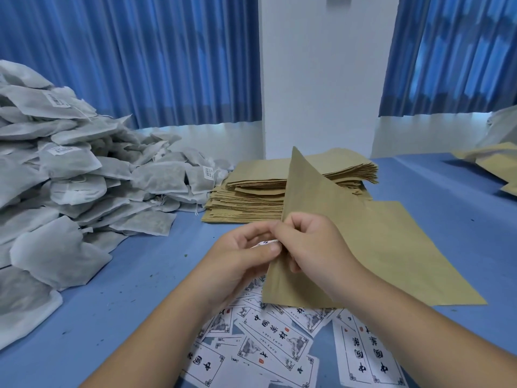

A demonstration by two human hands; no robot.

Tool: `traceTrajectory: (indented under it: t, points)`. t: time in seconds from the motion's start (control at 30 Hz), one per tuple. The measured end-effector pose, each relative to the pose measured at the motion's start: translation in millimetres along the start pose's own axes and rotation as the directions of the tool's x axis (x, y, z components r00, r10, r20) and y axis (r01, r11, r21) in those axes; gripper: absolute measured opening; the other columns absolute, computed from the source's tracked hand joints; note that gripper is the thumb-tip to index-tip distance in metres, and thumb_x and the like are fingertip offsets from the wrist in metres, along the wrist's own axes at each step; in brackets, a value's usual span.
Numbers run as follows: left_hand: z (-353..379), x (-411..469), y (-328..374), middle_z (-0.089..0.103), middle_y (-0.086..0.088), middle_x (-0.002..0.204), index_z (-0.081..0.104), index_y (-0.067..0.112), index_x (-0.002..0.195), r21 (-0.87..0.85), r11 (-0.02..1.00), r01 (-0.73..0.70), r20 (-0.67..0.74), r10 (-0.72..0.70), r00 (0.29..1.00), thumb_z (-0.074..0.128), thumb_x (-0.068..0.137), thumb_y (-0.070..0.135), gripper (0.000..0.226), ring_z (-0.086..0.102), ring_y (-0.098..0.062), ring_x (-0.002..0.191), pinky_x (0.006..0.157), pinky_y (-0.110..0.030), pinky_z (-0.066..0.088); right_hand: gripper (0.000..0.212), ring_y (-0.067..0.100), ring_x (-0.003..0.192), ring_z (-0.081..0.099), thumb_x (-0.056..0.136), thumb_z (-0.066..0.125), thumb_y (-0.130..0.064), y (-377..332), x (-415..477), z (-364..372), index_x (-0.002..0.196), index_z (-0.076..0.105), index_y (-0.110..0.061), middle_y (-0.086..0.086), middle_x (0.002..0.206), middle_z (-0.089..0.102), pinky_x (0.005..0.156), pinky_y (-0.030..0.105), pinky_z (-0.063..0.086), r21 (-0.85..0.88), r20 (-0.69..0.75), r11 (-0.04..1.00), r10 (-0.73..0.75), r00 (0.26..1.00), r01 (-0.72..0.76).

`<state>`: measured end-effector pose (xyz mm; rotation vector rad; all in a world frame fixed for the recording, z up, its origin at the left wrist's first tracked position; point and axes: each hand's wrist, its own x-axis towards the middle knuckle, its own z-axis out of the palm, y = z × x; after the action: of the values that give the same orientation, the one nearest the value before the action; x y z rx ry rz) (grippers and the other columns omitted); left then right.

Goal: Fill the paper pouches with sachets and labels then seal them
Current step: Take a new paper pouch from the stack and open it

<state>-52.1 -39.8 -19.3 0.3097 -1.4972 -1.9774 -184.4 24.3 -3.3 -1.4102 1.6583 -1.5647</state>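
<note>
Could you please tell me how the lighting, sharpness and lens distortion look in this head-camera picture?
Head view: daylight glows through the blue curtains, tinting everything bluish; shadows on the table are soft, without glare; the sachet pile looks stretched at the left edge; printed labels stay sharp.

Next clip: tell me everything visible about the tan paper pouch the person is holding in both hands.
The tan paper pouch is a flat, matte, unprinted rectangle of kraft-looking paper, lightly creased, with nothing visibly inside. Its left side is lifted into an upright peak; the rest lies on the blue table, its near edge overlapping the scattered white printed labels. The left hand and right hand both pinch the lifted edge, apparently parting its layers. A stack of matching pouches sits behind it.
</note>
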Motion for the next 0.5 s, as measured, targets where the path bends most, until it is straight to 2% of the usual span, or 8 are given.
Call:
traceTrajectory:
  t: [0.17,0.37,0.5]
  points:
    - [0.9,-0.6,-0.2,0.066,-0.020,0.114,0.065,0.003,0.117,-0.093,0.996,-0.003,0.023,0.005,1.000,0.060,0.080,-0.001,0.038,0.067,-0.019,0.098,0.081,-0.026,0.055,0.032,0.012,0.048,0.037,0.082,0.060,-0.018,-4.8,-5.2,-0.2,0.059,0.043,-0.005,0.000,0.045,0.041,0.052,0.030,0.034,-0.140,-0.066,0.982,-0.136,0.989,0.125]
    - [2.2,-3.3,4.3,0.068,-0.016,0.103,0.067,0.004,0.114,-0.052,0.998,0.022,0.067,-0.018,0.998,0.058,0.080,0.001,0.035,0.067,-0.017,0.083,0.067,-0.027,0.055,0.028,0.011,0.046,0.036,0.075,0.059,-0.021,-6.2,-10.7,2.2,0.060,0.044,-0.003,-0.001,0.043,0.040,0.048,0.029,0.033,-0.221,-0.108,0.963,-0.184,0.977,0.157]
    - [2.5,-4.1,6.1,0.069,-0.014,0.105,0.070,0.009,0.112,-0.048,0.999,0.001,0.071,0.002,0.998,0.058,0.079,0.001,0.036,0.066,-0.016,0.086,0.072,-0.027,0.056,0.023,0.007,0.046,0.032,0.071,0.058,-0.023,-9.7,-12.3,4.3,0.062,0.044,-0.008,-0.004,0.045,0.037,0.045,0.028,0.030,-0.274,-0.147,0.934,-0.276,0.950,0.229]
